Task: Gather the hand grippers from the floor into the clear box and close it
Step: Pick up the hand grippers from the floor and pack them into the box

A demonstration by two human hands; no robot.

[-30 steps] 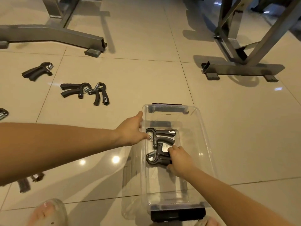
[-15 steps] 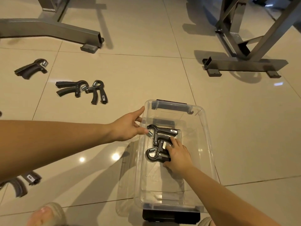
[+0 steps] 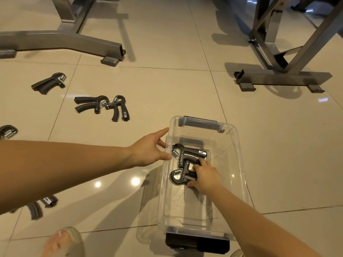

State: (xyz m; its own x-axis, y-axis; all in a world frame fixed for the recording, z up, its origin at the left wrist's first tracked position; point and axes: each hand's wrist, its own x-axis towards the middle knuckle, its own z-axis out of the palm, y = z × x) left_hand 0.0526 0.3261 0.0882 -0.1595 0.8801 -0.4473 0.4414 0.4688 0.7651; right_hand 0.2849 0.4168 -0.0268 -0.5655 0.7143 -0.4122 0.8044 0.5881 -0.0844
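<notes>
Loose hand grippers are scattered over the left side of the tiled floor [image 3: 167,86]: one cut off at the left edge [image 3: 7,131], one further back [image 3: 49,82], a touching pair [image 3: 101,106], another half hidden under the left forearm [image 3: 39,206]. The left hand [image 3: 150,150] is spread open against the clear box [image 3: 239,164] at its left wall. Inside, two grippers are lying together, the nearer one [image 3: 181,178] clutched by the right hand [image 3: 205,178], the other [image 3: 189,153] just beyond it.

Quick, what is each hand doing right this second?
Left hand: open, fingers spread, at the left wall of the clear box, holding nothing.
Right hand: inside the box, fingers curled on a hand gripper lying on its bottom.
</notes>
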